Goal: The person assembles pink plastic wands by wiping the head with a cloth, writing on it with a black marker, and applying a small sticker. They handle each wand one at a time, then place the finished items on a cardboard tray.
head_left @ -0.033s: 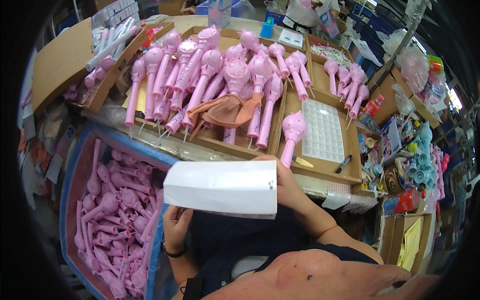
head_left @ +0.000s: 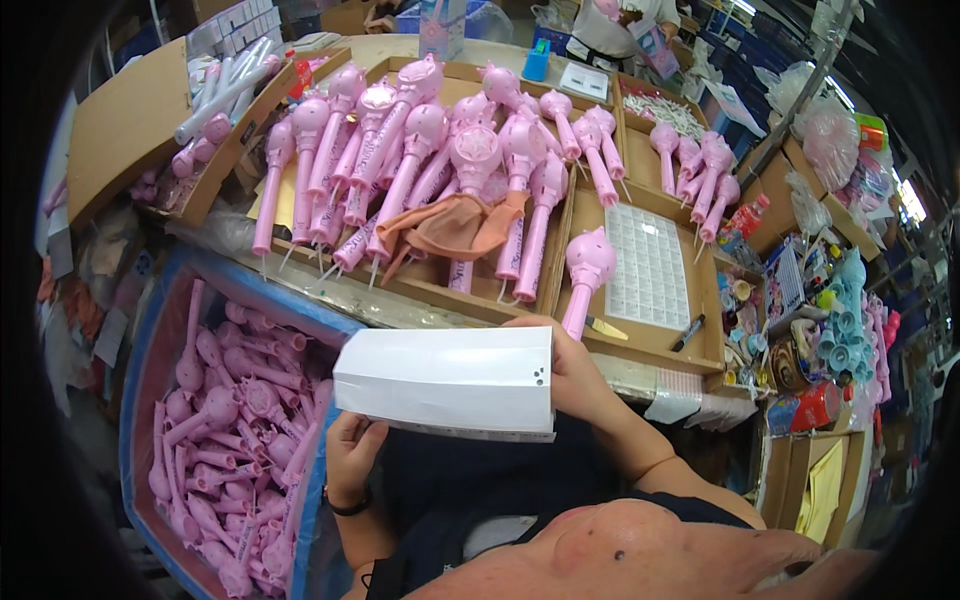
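Note:
A white paper sheet, bent along its length, is held up in front of me. A few small dark marks show at its right edge, and a row of faint print runs along its lower edge. My right hand is closed on the right end, its fingers partly hidden behind the paper. At the lower left corner my left hand is closed on the edge with thumb and fingers curled. Beyond the sheet, a pink wand with a round head lies near a printed label sheet.
Many pink wands fill a cardboard tray, an orange cloth lying over some. At lower left stands a blue-lined bin of pink wand parts. A marker and a yellow blade-shaped piece lie in the right tray.
The sheet has tilted slightly and its left end has shifted a little to the right and down. More of its lower edge print now shows. Both hands keep their hold.

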Motion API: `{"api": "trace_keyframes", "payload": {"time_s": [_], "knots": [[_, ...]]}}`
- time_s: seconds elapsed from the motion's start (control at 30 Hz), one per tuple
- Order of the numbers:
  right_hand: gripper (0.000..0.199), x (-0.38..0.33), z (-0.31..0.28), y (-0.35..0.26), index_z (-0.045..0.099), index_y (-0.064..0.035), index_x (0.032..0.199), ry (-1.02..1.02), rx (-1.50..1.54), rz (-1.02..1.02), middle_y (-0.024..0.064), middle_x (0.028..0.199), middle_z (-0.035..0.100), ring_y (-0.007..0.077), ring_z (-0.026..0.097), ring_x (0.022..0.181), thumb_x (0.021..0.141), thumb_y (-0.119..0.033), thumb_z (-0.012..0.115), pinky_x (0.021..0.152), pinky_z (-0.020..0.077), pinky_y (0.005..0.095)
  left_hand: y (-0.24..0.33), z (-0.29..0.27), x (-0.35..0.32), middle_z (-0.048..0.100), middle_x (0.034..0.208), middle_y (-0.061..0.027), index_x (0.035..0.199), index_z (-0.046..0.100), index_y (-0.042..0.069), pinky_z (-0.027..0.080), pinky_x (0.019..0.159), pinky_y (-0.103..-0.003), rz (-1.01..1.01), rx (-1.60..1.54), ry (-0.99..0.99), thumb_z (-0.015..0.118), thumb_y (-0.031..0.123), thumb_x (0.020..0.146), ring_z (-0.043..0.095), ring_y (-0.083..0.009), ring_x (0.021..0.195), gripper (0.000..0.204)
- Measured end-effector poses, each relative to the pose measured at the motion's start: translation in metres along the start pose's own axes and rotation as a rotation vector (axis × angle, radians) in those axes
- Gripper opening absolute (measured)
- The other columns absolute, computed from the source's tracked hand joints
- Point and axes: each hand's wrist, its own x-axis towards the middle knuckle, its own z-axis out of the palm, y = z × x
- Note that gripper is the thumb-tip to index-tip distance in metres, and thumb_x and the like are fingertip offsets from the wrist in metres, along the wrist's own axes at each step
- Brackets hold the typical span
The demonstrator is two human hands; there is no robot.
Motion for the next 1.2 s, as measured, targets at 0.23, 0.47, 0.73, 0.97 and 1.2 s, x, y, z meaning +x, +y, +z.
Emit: {"api": "trace_keyframes", "payload": {"time_s": [0.23,0.47,0.73,0.97,1.2], "knots": [[0.041,-0.005,-0.033,-0.033,0.053,-0.0056,0.125,0.226,-0.332,-0.004,0.0149,0.101,0.066,0.0241,0.065,0.083,0.085,-0.011,0.063,0.07,0.0485,0.0331,-0.006,-0.004,0.001,0.064,0.097,-0.0022,0.102,0.062,-0.002,0.043,0.081,-0.023,-0.163,-0.034,-0.022,0.06,0.011,0.09,0.057,-0.0079,0.089,0.018],[0.026,-0.027,-0.108,-0.105,0.061,-0.0064,0.07,-0.897,0.657,-1.118,0.0037,0.063,0.055,0.0174,0.051,0.048,0.089,-0.025,0.061,0.044,0.0385,0.0322,-0.009,-0.008,-0.004,0.066,0.101,-0.0032,0.107,0.063,-0.001,0.044,0.083,-0.024,-0.118,-0.225,0.144,0.055,0.009,0.093,0.059,-0.0102,0.094,0.019],[0.023,-0.037,-0.116,-0.093,0.064,-0.0032,0.063,-0.569,0.876,-1.122,0.0026,0.055,0.053,0.0064,0.04,0.04,0.085,-0.011,0.063,0.039,0.0241,0.0224,0.01,0.007,-0.001,0.053,0.077,0.0052,0.087,0.059,0.001,0.035,0.062,-0.02,-0.32,0.352,0.058,0.058,0.013,0.094,0.044,-0.0023,0.071,0.014],[0.029,-0.045,-0.129,-0.07,0.068,0.0016,0.069,-0.554,0.821,-0.932,0.0067,0.056,0.059,0.0095,0.043,0.039,0.09,-0.019,0.067,0.038,0.0291,0.0221,0.004,0.014,0.01,0.049,0.071,0.003,0.082,0.056,-0.001,0.034,0.057,-0.022,-0.217,0.513,-0.089,0.06,0.013,0.093,0.04,-0.0035,0.068,0.018],[0.03,-0.046,-0.132,-0.064,0.07,0.0035,0.077,-0.488,0.791,-0.865,0.008,0.061,0.062,0.0117,0.046,0.041,0.091,-0.023,0.066,0.038,0.0323,0.0236,0.006,0.021,0.011,0.051,0.071,0.0021,0.084,0.058,-0.002,0.035,0.059,-0.022,-0.21,0.494,-0.082,0.06,0.013,0.093,0.042,-0.004,0.068,0.017]]}}
